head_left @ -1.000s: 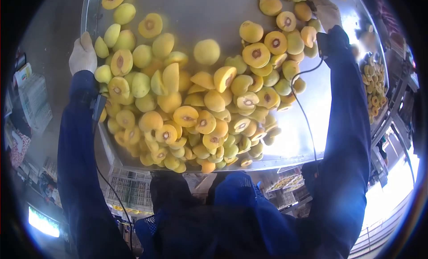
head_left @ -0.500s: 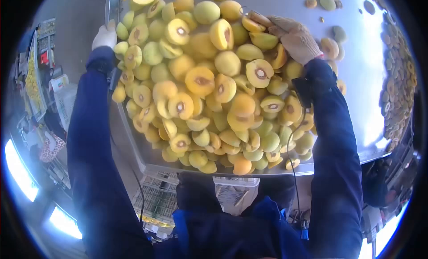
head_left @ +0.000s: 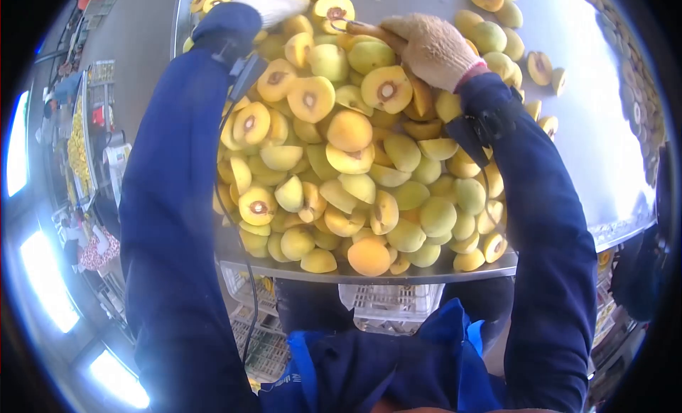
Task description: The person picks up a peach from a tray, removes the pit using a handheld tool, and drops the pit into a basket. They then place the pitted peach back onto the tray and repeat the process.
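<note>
A big heap of halved yellow peaches (head_left: 355, 171), many with the pit showing, lies on a steel table (head_left: 590, 129) and reaches its near edge. My right hand (head_left: 426, 47), in a tan knit glove, lies palm down on the far top of the heap, fingers stretched left over the halves. My left hand (head_left: 273, 0), in a white glove, is at the heap's far left and is partly cut off by the top of the view. Both arms wear dark blue sleeves with a small black device and cable at each wrist.
Loose peach halves (head_left: 497, 29) lie scattered on the table at far right. A white plastic crate (head_left: 391, 306) stands under the table's front edge (head_left: 426, 274). Trays of fruit (head_left: 74, 150) sit lower left, and another row of fruit (head_left: 639, 93) lines the right edge.
Both hands have come inward from the sides to the far top of the heap. The peaches have bunched into a tighter pile nearer the front edge.
</note>
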A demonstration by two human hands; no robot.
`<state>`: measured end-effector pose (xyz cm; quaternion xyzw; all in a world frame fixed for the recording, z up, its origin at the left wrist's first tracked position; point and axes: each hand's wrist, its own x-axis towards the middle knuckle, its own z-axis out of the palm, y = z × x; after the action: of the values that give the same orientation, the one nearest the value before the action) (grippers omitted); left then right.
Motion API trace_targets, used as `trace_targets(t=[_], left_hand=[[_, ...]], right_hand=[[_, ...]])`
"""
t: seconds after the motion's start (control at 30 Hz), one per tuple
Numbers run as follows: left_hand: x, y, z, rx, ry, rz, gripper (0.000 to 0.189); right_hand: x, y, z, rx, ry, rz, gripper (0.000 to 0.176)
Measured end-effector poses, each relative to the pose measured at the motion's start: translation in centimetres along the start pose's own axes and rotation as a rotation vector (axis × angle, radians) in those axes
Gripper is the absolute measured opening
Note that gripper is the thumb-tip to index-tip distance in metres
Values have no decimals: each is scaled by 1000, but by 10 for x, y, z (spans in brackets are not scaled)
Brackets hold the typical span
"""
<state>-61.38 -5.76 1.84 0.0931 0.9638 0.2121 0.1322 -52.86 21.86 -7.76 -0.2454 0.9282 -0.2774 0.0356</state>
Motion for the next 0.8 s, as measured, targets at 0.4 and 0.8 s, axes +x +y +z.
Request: trace_targets(t=[0.4, 0.8], left_hand=[[-182, 49, -9, -867, 267, 497, 53], [-399, 80, 28, -434, 457, 835, 66]], right_hand=[[-72, -148, -86, 860, 145, 197, 44], [-263, -287, -50, 1119, 202, 237, 45]])
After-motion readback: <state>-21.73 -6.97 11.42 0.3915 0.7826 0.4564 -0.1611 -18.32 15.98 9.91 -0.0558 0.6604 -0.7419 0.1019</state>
